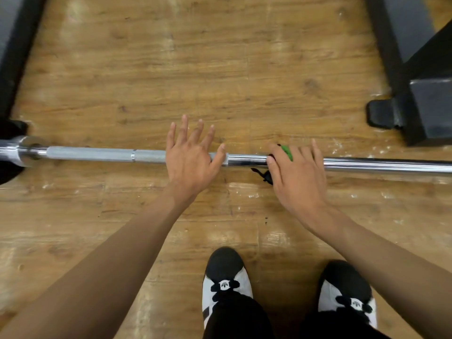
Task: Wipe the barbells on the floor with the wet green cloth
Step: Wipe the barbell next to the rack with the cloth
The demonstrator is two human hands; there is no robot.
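Observation:
A long steel barbell lies across the wooden floor from left to right, with its sleeve at the far left. My left hand is over the knurled shaft near its middle, fingers straight and spread, thumb lying along the bar. My right hand lies flat over the bar just to the right, pressing the green cloth onto it. Only a green strip between the fingers and a dark edge below the thumb show; the hand hides the rest of the cloth.
A black rack base stands at the right behind the bar, and another black frame rail runs along the left edge. My two black-and-white shoes stand on the floor in front of the bar.

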